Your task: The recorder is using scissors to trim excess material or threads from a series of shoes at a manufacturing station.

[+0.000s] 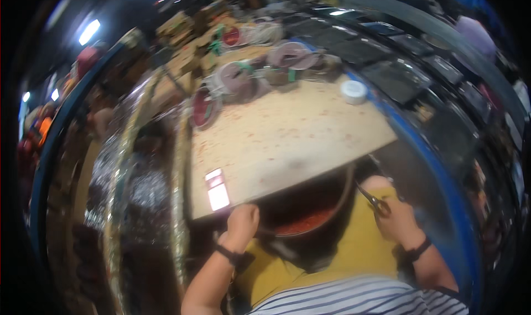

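My right hand (395, 218) grips a pair of dark-handled scissors (373, 199) beside my right knee, with the blades pointing up and left. Close to the near edge of the table, my left hand (241, 225) is curled closed. What its fingers hold, if anything, is hidden. Between my knees a large dark basin (347, 196) sits partly under the tabletop, with a heap of small red pieces (304, 223) in it. The left hand is next to the basin's left rim; whether it touches the rim I cannot tell.
Small reddish bits are scattered over the pale wooden tabletop (287, 132). On it lie a phone-like device with a lit screen (217, 190) and a white round tub (354, 92). Several pinkish baskets (235, 83) stand at the back. A blue rail (420, 143) and dark trays (395, 80) run along the right.
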`<state>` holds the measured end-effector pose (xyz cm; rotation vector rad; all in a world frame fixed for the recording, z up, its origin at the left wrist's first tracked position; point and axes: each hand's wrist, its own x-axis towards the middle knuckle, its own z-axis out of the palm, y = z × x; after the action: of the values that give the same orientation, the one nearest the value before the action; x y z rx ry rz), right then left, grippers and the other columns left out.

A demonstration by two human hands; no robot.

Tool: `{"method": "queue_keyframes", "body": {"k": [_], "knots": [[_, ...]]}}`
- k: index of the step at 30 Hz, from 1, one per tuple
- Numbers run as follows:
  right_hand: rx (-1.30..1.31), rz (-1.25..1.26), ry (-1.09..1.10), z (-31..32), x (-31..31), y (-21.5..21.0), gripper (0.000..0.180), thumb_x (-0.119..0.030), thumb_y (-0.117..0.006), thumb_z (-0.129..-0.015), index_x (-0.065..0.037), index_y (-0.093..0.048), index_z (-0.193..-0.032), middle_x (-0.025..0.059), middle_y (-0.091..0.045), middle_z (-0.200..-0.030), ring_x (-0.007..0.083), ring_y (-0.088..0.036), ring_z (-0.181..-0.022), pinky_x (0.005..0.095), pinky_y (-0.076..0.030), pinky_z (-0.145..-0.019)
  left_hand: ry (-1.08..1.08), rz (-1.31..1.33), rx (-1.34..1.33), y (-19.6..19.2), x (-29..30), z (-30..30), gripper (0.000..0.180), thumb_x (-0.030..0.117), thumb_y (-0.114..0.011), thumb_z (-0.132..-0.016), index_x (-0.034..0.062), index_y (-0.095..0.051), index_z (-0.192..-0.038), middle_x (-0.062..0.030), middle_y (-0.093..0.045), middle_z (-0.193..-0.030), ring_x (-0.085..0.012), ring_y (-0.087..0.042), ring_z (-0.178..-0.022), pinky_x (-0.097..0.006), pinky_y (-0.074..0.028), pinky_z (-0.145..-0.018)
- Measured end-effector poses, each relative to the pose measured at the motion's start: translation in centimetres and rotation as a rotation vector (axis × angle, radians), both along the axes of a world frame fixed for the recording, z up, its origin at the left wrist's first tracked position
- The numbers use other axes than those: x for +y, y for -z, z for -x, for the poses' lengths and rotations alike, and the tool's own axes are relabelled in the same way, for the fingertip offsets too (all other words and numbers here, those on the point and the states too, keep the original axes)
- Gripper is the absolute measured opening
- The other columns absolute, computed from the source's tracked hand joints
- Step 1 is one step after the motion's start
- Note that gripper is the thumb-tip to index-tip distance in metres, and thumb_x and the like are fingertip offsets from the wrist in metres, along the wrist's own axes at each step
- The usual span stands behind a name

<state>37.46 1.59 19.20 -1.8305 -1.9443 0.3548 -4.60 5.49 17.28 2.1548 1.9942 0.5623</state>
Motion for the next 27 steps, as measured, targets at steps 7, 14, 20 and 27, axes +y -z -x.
{"method": "queue_keyframes", "body": {"k": [7,14,20,27], "knots": [[-0.199,-0.084,0.288,-14.6,-2.1,1.3,0.031,0.007,-0.061,-0.071,-0.005,-0.063,-0.100,0.0167,-0.066,-0.096,0.0362,-0.064,-0.088,0.0451,-0.050,-0.076,0.154,0.018,-0.256,1.7,-4.1,-5.1,0.010,0.008,-0.063,-0.086,0.0003,-0.069,-0.091,-0.0157,-0.066,-0.084,-0.0289,-0.066,-0.078,-0.035,-0.052,-0.071],[-0.321,-0.042,1.036,-32.7,-11.4,-0.2,0.031,-0.011,-0.063,-0.085,-0.003,-0.062,-0.115,0.0227,-0.066,-0.109,0.0388,-0.063,-0.103,0.0462,-0.051,-0.086,0.143,0.135,-0.373,2.3,-5.2,-6.4,0.011,0.008,-0.063,-0.087,-0.0007,-0.069,-0.091,-0.0162,-0.066,-0.085,-0.0294,-0.065,-0.077,-0.037,-0.051,-0.071],[-0.310,0.322,1.418,-40.4,-17.2,-0.7,0.031,-0.015,-0.067,-0.084,-0.003,-0.065,-0.113,0.0232,-0.064,-0.116,0.0392,-0.061,-0.111,0.0437,-0.051,-0.093,0.119,0.181,-0.407,3.7,-6.2,-5.8,0.012,0.008,-0.064,-0.087,-0.0016,-0.069,-0.092,-0.0160,-0.066,-0.084,-0.0281,-0.066,-0.077,-0.036,-0.051,-0.072],[-0.474,0.244,1.202,-40.8,-19.2,1.6,0.032,-0.023,-0.071,-0.081,-0.007,-0.065,-0.108,0.0200,-0.067,-0.109,0.0390,-0.062,-0.105,0.0464,-0.049,-0.089,0.072,0.252,-0.425,4.1,-7.0,-5.2,0.015,0.010,-0.064,-0.088,-0.0027,-0.069,-0.091,-0.0171,-0.067,-0.081,-0.0272,-0.067,-0.074,-0.036,-0.052,-0.068]]}}
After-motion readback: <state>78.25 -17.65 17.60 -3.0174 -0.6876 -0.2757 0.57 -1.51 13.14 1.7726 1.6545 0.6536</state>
